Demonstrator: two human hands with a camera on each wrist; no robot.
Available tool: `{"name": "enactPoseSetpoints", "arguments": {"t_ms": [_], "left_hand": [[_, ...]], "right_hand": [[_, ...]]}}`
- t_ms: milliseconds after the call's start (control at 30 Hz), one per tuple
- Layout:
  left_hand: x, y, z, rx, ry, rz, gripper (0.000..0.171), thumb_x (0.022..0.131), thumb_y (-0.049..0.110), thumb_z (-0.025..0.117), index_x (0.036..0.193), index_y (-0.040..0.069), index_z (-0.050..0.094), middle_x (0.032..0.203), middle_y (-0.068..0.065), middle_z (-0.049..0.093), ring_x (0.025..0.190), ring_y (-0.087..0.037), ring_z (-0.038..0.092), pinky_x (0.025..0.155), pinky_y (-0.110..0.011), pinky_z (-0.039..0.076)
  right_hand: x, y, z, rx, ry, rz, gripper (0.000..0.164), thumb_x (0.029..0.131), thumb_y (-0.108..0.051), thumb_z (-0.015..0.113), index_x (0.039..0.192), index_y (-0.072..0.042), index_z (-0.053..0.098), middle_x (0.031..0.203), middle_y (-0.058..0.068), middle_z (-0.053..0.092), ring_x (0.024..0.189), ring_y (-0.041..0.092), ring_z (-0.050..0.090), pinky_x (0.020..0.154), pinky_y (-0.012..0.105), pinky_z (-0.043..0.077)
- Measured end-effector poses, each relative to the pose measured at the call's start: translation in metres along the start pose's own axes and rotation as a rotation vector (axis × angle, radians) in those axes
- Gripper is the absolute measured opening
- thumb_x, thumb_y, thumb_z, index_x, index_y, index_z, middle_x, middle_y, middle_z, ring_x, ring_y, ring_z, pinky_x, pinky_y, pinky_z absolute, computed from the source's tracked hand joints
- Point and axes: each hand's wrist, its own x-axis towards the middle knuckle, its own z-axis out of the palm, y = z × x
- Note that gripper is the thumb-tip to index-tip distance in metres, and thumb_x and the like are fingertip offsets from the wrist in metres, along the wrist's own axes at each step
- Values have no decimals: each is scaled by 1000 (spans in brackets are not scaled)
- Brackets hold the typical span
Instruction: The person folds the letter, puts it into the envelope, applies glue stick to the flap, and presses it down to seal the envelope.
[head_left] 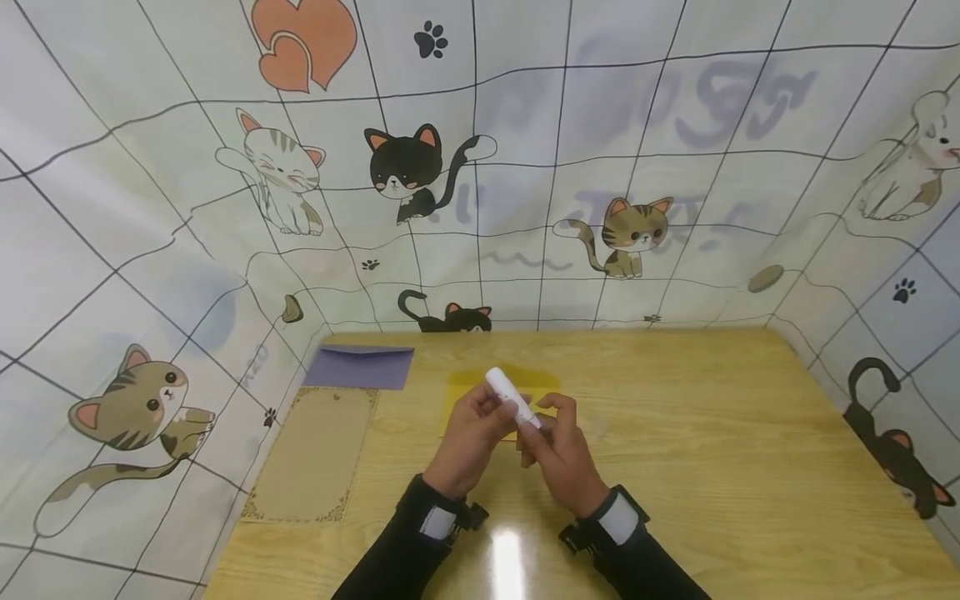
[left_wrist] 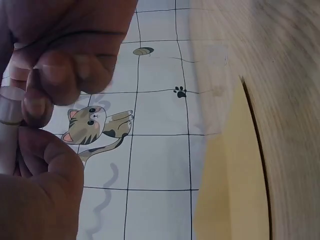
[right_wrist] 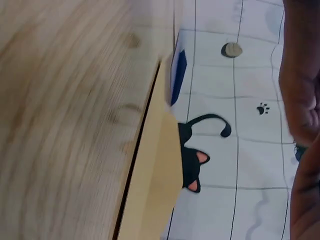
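In the head view, a white glue stick (head_left: 502,390) is held slantwise between both hands, above a yellow envelope (head_left: 465,381). The left hand (head_left: 467,442) pinches its body between thumb and fingers. At the lower right end of the stick, the right hand (head_left: 566,468) grips with thumb and fingers, its index finger bent above. At the left edge of the left wrist view, the stick (left_wrist: 9,132) shows a translucent end near the right hand's curled fingers (left_wrist: 57,75). The envelope (right_wrist: 155,165) lies below the hands, its flap raised at the far side.
A purple envelope (head_left: 358,371) lies at the table's back left. In front of it is a tan sheet of paper (head_left: 311,454) with an ornate border. A cat-print cloth (head_left: 517,192) hangs behind and beside the wooden table (head_left: 712,433).
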Motion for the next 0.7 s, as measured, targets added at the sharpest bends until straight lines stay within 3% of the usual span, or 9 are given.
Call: {"name": "enactPoseSetpoints", "arguments": {"t_ms": [33,133,233,300,367,433,500,567,700], "left_hand": [[0,-1,0,-12,8,-9,31,114,11,66,142,0,62,132,-13,80,119,-15,74,100,-29,62],[4,-5,0,-38,15,-54,19,115,18,66,126,2,67,117,-3,80,107,-13,74,96,-29,61],[9,-8,-6,71,3,-91,31,118,31,64,120,1,72,112,0,79,102,-12,75,95,-31,63],[13,-11,-17,295,10,-58,41,119,41,61,120,2,76,113,-3,81,100,-14,76,92,-32,64],[18,-13,-31,633,31,17,45,118,44,62,118,3,80,110,-6,83,96,-19,78,85,-34,65],[23,-20,-47,1011,65,113,36,115,39,67,115,6,83,109,-9,85,96,-25,79,84,-39,66],[26,-29,-60,1311,69,197,22,110,30,76,108,9,82,105,-9,84,95,-29,79,83,-43,66],[27,-41,-67,1503,35,275,13,103,24,84,104,11,81,109,-8,85,104,-29,81,90,-44,68],[25,-58,-68,1641,-13,346,16,99,27,89,98,15,79,116,-9,87,112,-31,82,94,-45,69]], "right_hand": [[2,3,0,11,4,-6,44,114,-15,69,141,-3,35,84,9,68,69,3,58,60,26,54],[8,13,2,-160,66,-122,57,108,-26,82,147,1,51,92,7,66,75,5,52,62,24,49],[15,22,1,-276,109,-172,51,102,-22,88,144,-1,70,99,8,69,80,9,55,65,25,51],[22,26,-3,-264,121,-109,42,98,-10,90,137,-2,77,103,10,75,82,10,62,66,23,56],[31,31,-11,-230,139,36,37,99,-8,88,134,-3,79,109,12,81,85,9,69,69,21,59],[42,39,-19,-219,148,197,29,105,-13,83,132,-4,78,111,14,83,87,11,72,71,20,58],[53,49,-25,-227,108,338,27,110,-21,78,131,-5,77,110,15,83,87,14,74,72,22,57],[63,58,-26,-250,30,429,27,112,-29,75,129,-6,75,106,14,82,86,16,73,72,25,56],[78,71,-11,-266,-122,501,31,112,-35,74,123,-6,75,97,11,81,83,18,73,72,29,55]]}}
